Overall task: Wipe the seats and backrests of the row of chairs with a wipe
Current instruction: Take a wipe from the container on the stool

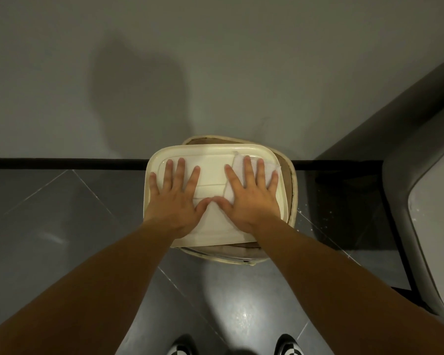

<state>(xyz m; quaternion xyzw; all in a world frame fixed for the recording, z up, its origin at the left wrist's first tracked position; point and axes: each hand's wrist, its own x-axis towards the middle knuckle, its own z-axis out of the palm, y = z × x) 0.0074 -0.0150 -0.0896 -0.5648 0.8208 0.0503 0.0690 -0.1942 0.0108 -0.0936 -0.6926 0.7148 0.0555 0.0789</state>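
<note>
A cream square plastic seat (280, 198) stands against the grey wall, seen from straight above. A thin white wipe (217, 219) lies spread flat over its top. My left hand (176, 198) presses flat on the wipe's left part with straight, spread fingers. My right hand (250, 196) presses flat on the right part, where the wipe's far corner (269, 166) shows past my fingers. The two thumbs nearly touch at the seat's middle. No backrest shows on this seat.
A brown, cream-rimmed base (291, 180) juts out under the seat on the right and near sides. A large grey rounded fixture (420, 201) stands to the right. Dark glossy floor tiles (62, 226) lie to the left. My checkered shoes (289, 345) are at the bottom edge.
</note>
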